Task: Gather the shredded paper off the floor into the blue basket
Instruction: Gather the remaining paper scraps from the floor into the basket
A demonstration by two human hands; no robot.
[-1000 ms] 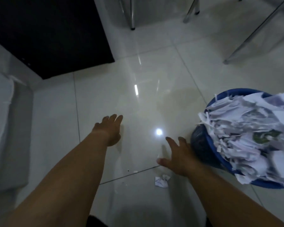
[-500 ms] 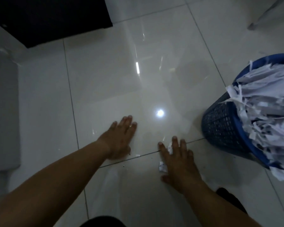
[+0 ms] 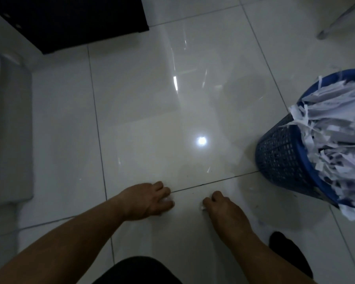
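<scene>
The blue basket (image 3: 281, 156) stands on the white tile floor at the right, heaped with white shredded paper (image 3: 336, 132) that spills over its rim. My right hand (image 3: 219, 203) rests on the floor left of the basket, fingers curled around a small white paper scrap (image 3: 203, 208) that peeks out at the fingertips. My left hand (image 3: 150, 198) is on the floor beside it, fingers curled over a faint white bit (image 3: 168, 200); whether it grips that bit is unclear. A few tiny paper flecks (image 3: 251, 190) lie near the basket's base.
A black cabinet (image 3: 70, 19) stands at the top left. A grey padded edge (image 3: 10, 130) runs along the left. A metal chair leg (image 3: 336, 21) is at the top right. My dark-clothed knees (image 3: 137, 271) show at the bottom.
Both hands slid toward me along the floor and curled their fingers. The right hand closed around the crumpled scrap that lay under it. The view tilted further down.
</scene>
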